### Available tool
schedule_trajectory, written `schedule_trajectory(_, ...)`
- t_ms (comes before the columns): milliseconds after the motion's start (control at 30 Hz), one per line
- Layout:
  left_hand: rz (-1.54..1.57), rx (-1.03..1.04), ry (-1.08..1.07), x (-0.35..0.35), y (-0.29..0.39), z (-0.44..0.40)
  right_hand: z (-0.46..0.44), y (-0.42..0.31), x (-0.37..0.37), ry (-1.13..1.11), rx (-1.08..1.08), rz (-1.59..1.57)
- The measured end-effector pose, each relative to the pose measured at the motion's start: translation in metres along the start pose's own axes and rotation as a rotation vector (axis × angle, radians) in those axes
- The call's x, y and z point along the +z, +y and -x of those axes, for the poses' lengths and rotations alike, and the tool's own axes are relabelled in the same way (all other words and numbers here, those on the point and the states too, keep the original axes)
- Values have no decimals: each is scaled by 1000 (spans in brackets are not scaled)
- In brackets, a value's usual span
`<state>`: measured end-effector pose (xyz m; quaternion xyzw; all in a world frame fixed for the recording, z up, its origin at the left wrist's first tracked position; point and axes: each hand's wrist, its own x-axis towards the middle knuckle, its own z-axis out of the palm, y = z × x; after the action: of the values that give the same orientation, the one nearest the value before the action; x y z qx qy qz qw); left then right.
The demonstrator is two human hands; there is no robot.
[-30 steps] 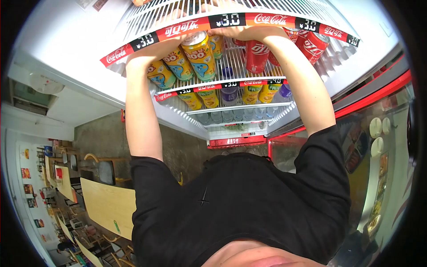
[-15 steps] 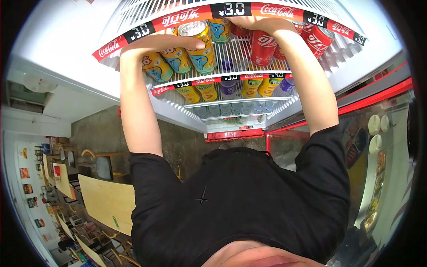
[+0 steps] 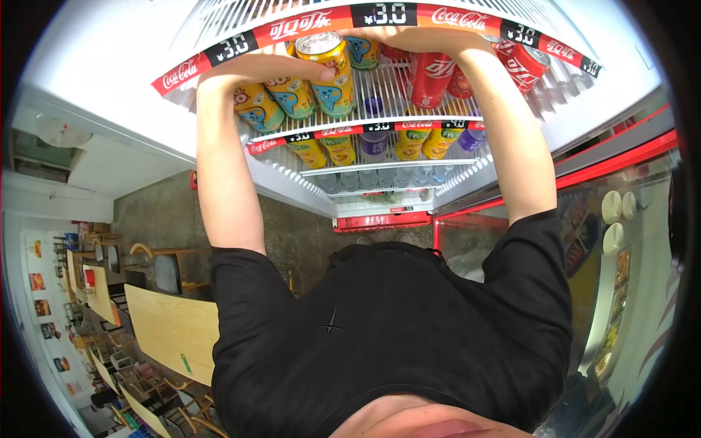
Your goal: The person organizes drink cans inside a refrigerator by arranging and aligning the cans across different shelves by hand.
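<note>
My left hand [image 3: 281, 67] reaches into the drinks fridge from the left. Its thumb lies across the front of a yellow can [image 3: 334, 87] with a blue cartoon figure; its other fingers are mostly hidden. Several matching cans, including one yellow can [image 3: 290, 98], stand left of it. My right hand [image 3: 409, 36] extends leftward under the upper shelf's price strip, above another yellow can [image 3: 363, 52] farther back. The strip covers part of its fingers, so their grip is unclear. A red Coca-Cola can [image 3: 431, 79] stands below my right wrist.
The red price strip [image 3: 299, 25] of the upper shelf runs just above my hands. More red cans [image 3: 524, 67] stand on the right. Bottles [image 3: 376, 144] fill a lower shelf. The glass door [image 3: 584, 241] is open at right; tables [image 3: 171, 321] and chairs are at left.
My right hand's fingers have shifted slightly left, toward the top of the front yellow can. My left thumb stays on that can, and the view has moved a little.
</note>
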<state>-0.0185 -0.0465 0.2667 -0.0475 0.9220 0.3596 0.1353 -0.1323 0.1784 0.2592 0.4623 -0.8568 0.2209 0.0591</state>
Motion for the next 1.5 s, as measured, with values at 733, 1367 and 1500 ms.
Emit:
schedule_trajectory(733,-173,147,127,-2,-14,-9,5,-4,-4,-152,51,-73)
schedule_trajectory(1367,-215,169,185,-1,-21,-13,6,-8,-6,-166,69,-80)
schedule_trajectory(1500,-221,171,193,-1,-21,-14,7,-8,-6,-165,75,-82)
